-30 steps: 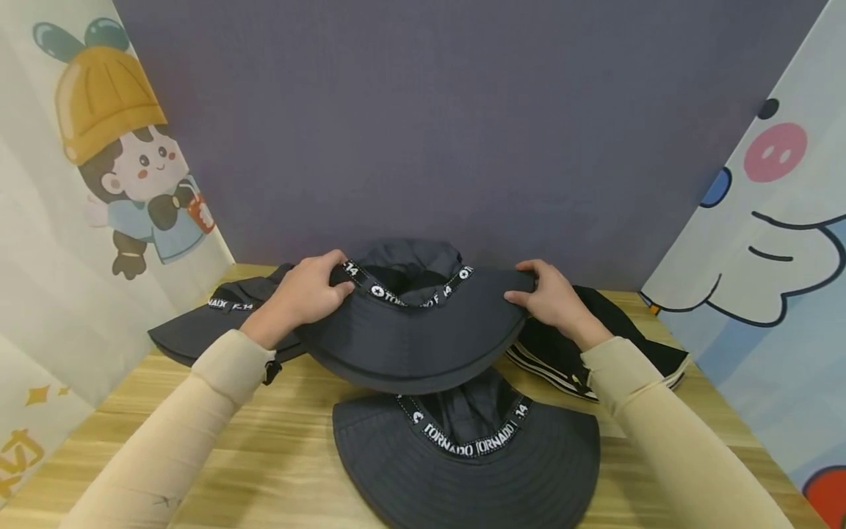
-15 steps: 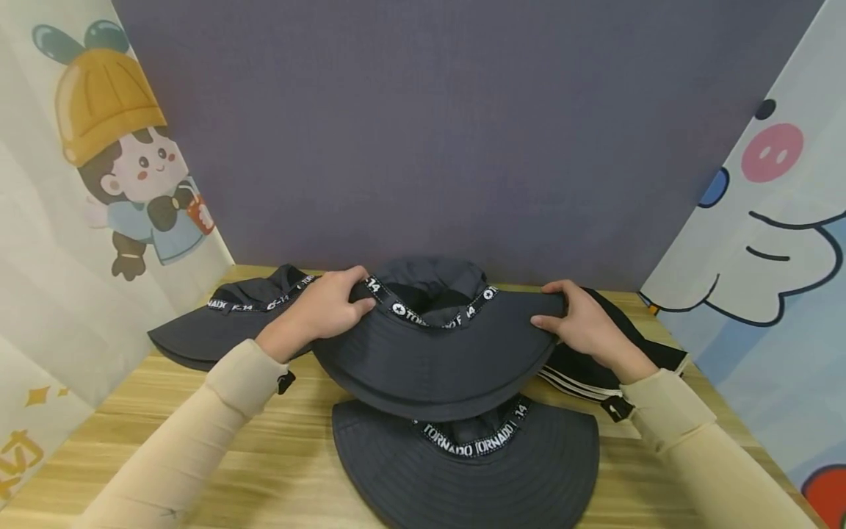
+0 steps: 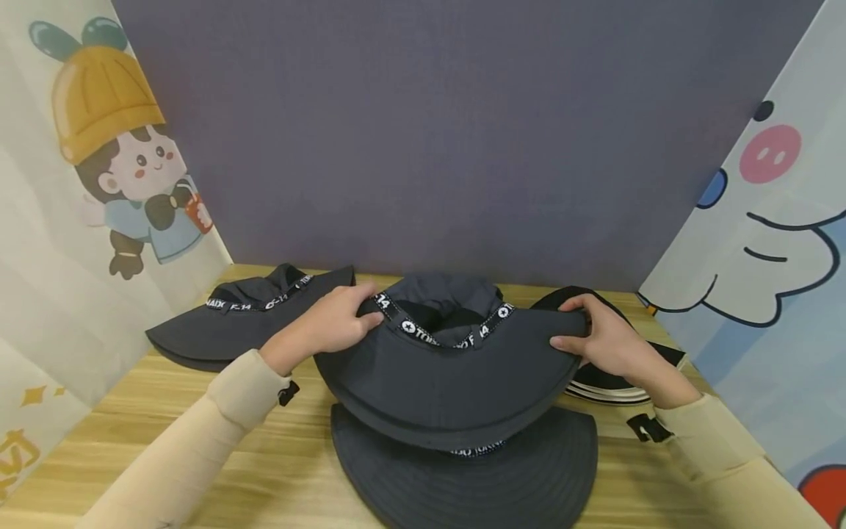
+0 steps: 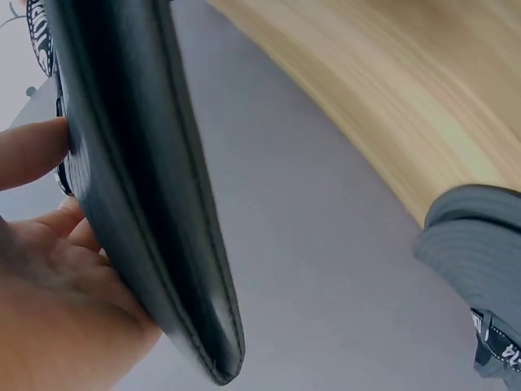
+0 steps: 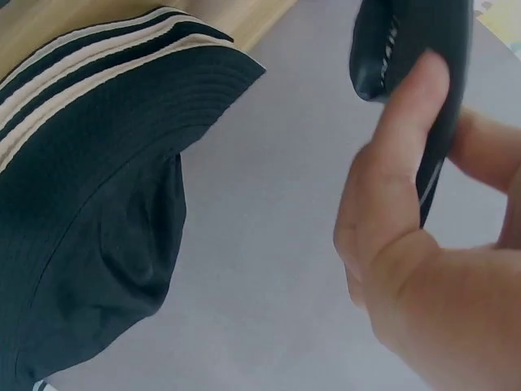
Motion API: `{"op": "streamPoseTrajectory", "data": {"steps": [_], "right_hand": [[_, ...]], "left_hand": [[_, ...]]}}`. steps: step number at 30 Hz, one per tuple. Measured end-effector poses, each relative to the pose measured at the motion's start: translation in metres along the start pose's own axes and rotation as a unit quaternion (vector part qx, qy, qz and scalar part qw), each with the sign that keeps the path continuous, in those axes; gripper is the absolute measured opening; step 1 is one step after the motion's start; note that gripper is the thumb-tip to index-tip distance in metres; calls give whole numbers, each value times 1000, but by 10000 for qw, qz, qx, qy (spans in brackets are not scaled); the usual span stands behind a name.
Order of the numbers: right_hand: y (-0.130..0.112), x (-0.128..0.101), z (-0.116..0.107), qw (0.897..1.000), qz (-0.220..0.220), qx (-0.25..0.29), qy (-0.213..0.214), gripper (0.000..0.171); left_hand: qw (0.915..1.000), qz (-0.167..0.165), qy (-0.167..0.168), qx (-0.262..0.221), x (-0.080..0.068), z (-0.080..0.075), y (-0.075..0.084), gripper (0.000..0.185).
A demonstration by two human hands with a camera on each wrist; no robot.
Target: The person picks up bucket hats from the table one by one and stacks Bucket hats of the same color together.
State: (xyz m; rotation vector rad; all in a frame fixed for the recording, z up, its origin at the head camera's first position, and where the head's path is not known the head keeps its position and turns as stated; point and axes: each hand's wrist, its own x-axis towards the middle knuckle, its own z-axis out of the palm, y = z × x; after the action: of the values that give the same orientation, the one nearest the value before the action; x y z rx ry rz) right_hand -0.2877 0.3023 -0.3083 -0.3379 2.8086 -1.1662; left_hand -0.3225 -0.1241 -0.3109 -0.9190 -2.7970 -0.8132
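Observation:
Both hands hold up a dark grey bucket hat (image 3: 436,389), folded at the brim, with a black-and-white lettered band along its opening. My left hand (image 3: 330,323) pinches its left brim end, thumb toward me. At the other end my right hand (image 3: 608,342) pinches the brim between thumb and fingers. In the left wrist view the folded brim (image 4: 151,204) runs past the thumb; the right wrist view shows the brim end (image 5: 448,90) between the fingers. Beneath the held hat, a second dark grey hat (image 3: 529,477) lies on the table, its lettered band mostly covered.
Another dark grey hat (image 3: 238,330) lies at the back left of the wooden table (image 3: 264,470). A black hat with cream-striped edges (image 5: 89,204) sits at the right, partly behind my right hand. A grey panel (image 3: 423,147) stands behind, with printed side walls.
Both hands have brought the held hat down, nearer and to the right. It now covers more of the hat in front and uncovers more of the left one.

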Motion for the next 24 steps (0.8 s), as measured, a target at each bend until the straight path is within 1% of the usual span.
{"op": "streamPoseTrajectory", "data": {"steps": [3,7,10,12,14,19,24], "right_hand": [[3,-8,-3,9998,7,44,-192,65],[11,-17,-7,9980,10,208,-591,60],[17,-23,-11,9936,-41,458,-1032,56],[20,-26,-12,9895,-36,604,-1314,55],[22,-29,-13,9854,-53,740,-1535,54],[27,-34,-16,9816,38,731,-1766,54],[31,-39,-15,9797,115,590,-1914,51]], "left_hand": [[9998,30,-169,-74,-3,3,3,22],[9985,84,-530,-138,-9,7,7,16],[9970,146,-751,-84,-14,11,11,20],[9965,204,-814,-16,-18,14,15,22],[9960,248,-859,28,-20,16,19,20],[9955,263,-908,104,-22,21,24,9],[9935,385,-1070,-63,-24,28,23,6]]}}
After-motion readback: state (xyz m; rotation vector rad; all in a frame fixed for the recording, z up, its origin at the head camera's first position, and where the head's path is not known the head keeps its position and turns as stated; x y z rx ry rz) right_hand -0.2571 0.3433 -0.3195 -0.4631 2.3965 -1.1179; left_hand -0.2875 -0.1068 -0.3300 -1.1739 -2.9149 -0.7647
